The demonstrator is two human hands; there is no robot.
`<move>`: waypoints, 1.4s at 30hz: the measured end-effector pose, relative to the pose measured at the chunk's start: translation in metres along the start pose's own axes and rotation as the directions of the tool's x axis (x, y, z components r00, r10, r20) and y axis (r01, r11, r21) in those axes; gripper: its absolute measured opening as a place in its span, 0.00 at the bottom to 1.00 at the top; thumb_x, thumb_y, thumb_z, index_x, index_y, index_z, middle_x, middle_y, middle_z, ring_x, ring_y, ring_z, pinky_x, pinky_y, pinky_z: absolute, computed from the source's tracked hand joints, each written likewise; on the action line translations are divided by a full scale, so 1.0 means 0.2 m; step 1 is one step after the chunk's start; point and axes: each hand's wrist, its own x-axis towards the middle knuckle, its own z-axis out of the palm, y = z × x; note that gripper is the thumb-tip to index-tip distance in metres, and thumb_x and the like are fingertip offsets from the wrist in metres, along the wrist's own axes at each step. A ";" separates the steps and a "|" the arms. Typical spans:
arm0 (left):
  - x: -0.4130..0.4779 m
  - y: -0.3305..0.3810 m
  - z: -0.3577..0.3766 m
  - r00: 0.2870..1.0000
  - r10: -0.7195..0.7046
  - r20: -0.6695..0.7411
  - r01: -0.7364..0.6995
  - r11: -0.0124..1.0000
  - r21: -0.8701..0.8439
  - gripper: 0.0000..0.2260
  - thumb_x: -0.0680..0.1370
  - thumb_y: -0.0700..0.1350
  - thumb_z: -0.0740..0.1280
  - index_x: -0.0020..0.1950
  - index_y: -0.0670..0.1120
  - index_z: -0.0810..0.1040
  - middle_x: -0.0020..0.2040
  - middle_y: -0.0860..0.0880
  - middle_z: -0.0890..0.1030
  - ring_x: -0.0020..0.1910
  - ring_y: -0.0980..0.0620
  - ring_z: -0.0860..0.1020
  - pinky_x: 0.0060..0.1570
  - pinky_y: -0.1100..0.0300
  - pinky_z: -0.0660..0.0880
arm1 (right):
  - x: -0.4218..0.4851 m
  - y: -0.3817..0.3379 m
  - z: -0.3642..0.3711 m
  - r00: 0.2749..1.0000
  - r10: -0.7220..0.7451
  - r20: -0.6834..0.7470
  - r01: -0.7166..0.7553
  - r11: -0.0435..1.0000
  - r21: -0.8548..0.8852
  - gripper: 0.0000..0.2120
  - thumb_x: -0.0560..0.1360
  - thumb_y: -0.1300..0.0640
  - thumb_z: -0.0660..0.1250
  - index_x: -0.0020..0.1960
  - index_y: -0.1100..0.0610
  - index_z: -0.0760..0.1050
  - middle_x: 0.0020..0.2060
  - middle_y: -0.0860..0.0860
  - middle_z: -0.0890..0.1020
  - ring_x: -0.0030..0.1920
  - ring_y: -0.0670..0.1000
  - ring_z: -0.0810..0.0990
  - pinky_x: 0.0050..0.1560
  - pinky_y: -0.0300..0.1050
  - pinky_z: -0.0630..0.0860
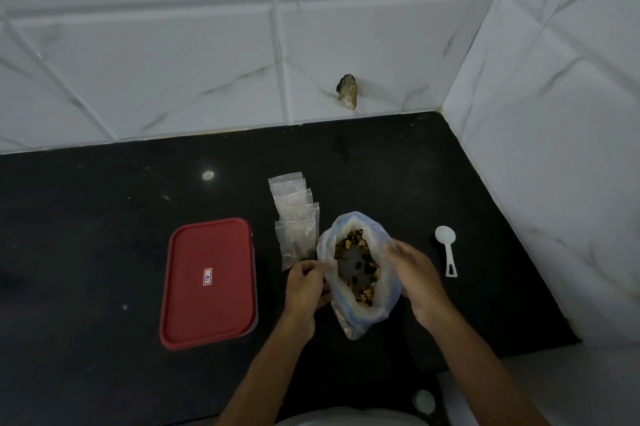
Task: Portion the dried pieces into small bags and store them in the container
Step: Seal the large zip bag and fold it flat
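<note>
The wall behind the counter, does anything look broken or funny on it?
Yes. There is a rough brownish hole in the white tiled wall, just above the black counter. It looks chipped or broken out, unlike the smooth tiles around it.

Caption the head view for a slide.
Left hand and right hand hold open a bag of dried pieces on a counter, beside small bags, a lidded container and a scoop.

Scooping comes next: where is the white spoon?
Head view: the white spoon lies on the counter, right of the right hand holding the open bag.
</note>
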 end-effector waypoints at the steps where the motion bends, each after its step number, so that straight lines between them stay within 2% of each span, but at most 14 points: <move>1: 0.00 0.00 -0.01 1.000 0.000 0.012 0.000 1.000 -0.001 0.13 0.79 0.47 0.71 0.62 0.46 0.76 0.57 0.43 0.83 0.55 0.45 0.83 0.55 0.49 0.82 | 0.00 0.01 -0.01 0.999 0.032 -0.001 -0.032 0.999 0.011 0.21 0.67 0.38 0.71 0.57 0.46 0.79 0.53 0.49 0.83 0.55 0.51 0.81 0.59 0.57 0.77; 6: 0.01 0.00 -0.01 0.994 0.038 0.099 -0.043 0.998 0.040 0.19 0.74 0.53 0.76 0.61 0.46 0.78 0.55 0.45 0.85 0.54 0.46 0.84 0.55 0.50 0.82 | -0.01 0.06 -0.01 0.983 0.179 -0.044 -0.182 0.979 -0.091 0.15 0.75 0.48 0.69 0.59 0.54 0.76 0.51 0.54 0.83 0.52 0.54 0.82 0.58 0.57 0.79; 13: 0.01 0.05 0.04 0.982 0.144 0.122 -0.159 0.980 0.118 0.10 0.78 0.44 0.73 0.57 0.46 0.78 0.56 0.44 0.83 0.54 0.48 0.83 0.57 0.46 0.82 | -0.05 -0.02 -0.01 0.997 -0.023 -0.072 0.017 0.996 -0.088 0.09 0.78 0.50 0.65 0.57 0.50 0.76 0.50 0.49 0.82 0.52 0.47 0.80 0.53 0.47 0.77; 16: 0.01 0.06 0.07 0.974 0.177 0.143 -0.203 0.960 0.194 0.07 0.78 0.44 0.72 0.55 0.48 0.78 0.55 0.45 0.82 0.54 0.48 0.83 0.57 0.45 0.82 | -0.05 -0.03 0.00 0.995 -0.027 -0.099 0.013 0.990 -0.139 0.03 0.80 0.51 0.63 0.48 0.47 0.75 0.46 0.48 0.80 0.47 0.46 0.79 0.42 0.42 0.73; 18: 0.00 0.06 0.08 0.976 0.165 0.144 -0.192 0.960 0.202 0.06 0.79 0.43 0.71 0.55 0.49 0.78 0.56 0.45 0.82 0.55 0.48 0.82 0.58 0.45 0.81 | -0.05 -0.04 0.01 0.993 -0.015 -0.121 -0.006 0.985 -0.173 0.09 0.81 0.54 0.61 0.43 0.45 0.71 0.43 0.47 0.77 0.43 0.44 0.76 0.38 0.41 0.70; 22: -0.01 0.07 0.09 0.972 0.119 0.201 -0.141 0.985 0.098 0.11 0.78 0.43 0.71 0.61 0.47 0.78 0.58 0.44 0.83 0.56 0.47 0.83 0.59 0.44 0.80 | -0.07 -0.06 0.00 0.996 0.002 -0.094 -0.015 0.990 -0.140 0.08 0.81 0.53 0.60 0.44 0.46 0.73 0.43 0.48 0.78 0.44 0.46 0.77 0.50 0.47 0.76; 24: -0.03 0.09 0.09 0.963 0.060 0.261 -0.050 0.998 -0.045 0.13 0.79 0.43 0.70 0.62 0.45 0.78 0.59 0.42 0.83 0.58 0.45 0.82 0.60 0.44 0.80 | -0.08 -0.06 -0.03 0.999 0.050 -0.010 -0.050 0.999 -0.010 0.06 0.79 0.50 0.64 0.52 0.49 0.78 0.49 0.53 0.83 0.50 0.52 0.82 0.56 0.53 0.78; 26: -0.06 0.09 0.08 0.942 0.012 0.336 0.058 0.978 -0.200 0.13 0.81 0.46 0.68 0.64 0.44 0.78 0.60 0.41 0.83 0.59 0.43 0.82 0.57 0.47 0.80 | -0.08 -0.04 -0.05 0.993 0.108 0.058 -0.118 0.966 0.229 0.14 0.77 0.49 0.67 0.59 0.56 0.79 0.52 0.56 0.85 0.54 0.55 0.83 0.58 0.56 0.78; 29: -0.06 0.08 0.07 0.923 0.000 0.386 0.124 0.947 -0.297 0.17 0.82 0.53 0.64 0.66 0.44 0.80 0.59 0.41 0.85 0.60 0.43 0.82 0.55 0.48 0.80 | -0.05 -0.01 -0.07 0.968 0.229 0.107 -0.250 0.811 0.529 0.19 0.80 0.47 0.62 0.63 0.59 0.77 0.56 0.59 0.83 0.59 0.58 0.81 0.63 0.60 0.74; 31: -0.05 0.06 0.07 0.918 -0.014 0.396 0.165 0.922 -0.350 0.19 0.83 0.54 0.62 0.67 0.43 0.79 0.59 0.41 0.85 0.59 0.43 0.83 0.55 0.47 0.80 | -0.04 0.00 -0.09 0.955 0.271 0.122 -0.288 0.743 0.604 0.17 0.82 0.51 0.61 0.65 0.61 0.76 0.59 0.61 0.82 0.60 0.59 0.80 0.64 0.60 0.74; 33: -0.04 0.06 0.07 0.918 -0.026 0.397 0.190 0.905 -0.380 0.19 0.83 0.52 0.62 0.69 0.43 0.78 0.59 0.41 0.85 0.57 0.43 0.83 0.53 0.47 0.80 | -0.04 -0.01 -0.10 0.961 0.244 0.127 -0.270 0.751 0.602 0.15 0.81 0.57 0.64 0.64 0.63 0.77 0.58 0.61 0.82 0.60 0.58 0.80 0.64 0.59 0.74; 38: -0.05 0.06 0.10 0.937 0.027 0.349 0.130 0.898 -0.420 0.11 0.82 0.43 0.66 0.64 0.44 0.79 0.58 0.41 0.84 0.55 0.44 0.84 0.46 0.48 0.83 | -0.05 -0.04 -0.10 0.989 0.151 -0.003 -0.130 0.860 0.493 0.12 0.76 0.61 0.69 0.59 0.59 0.79 0.53 0.58 0.84 0.55 0.56 0.83 0.57 0.56 0.79; 40: -0.05 0.06 0.12 0.960 0.085 0.265 0.017 0.932 -0.362 0.06 0.81 0.42 0.68 0.57 0.45 0.80 0.57 0.41 0.84 0.56 0.44 0.83 0.49 0.47 0.83 | -0.04 -0.03 -0.08 0.984 0.040 -0.173 -0.002 0.976 0.216 0.09 0.76 0.60 0.70 0.55 0.56 0.80 0.51 0.53 0.84 0.51 0.50 0.83 0.52 0.47 0.81; 42: -0.05 0.06 0.15 0.966 0.241 0.091 -0.229 0.966 -0.118 0.03 0.79 0.43 0.71 0.51 0.45 0.80 0.52 0.44 0.85 0.53 0.46 0.84 0.51 0.48 0.83 | -0.04 0.01 -0.06 0.905 -0.303 -0.298 0.226 0.937 -0.268 0.06 0.76 0.61 0.70 0.51 0.53 0.79 0.46 0.48 0.82 0.47 0.43 0.81 0.46 0.36 0.78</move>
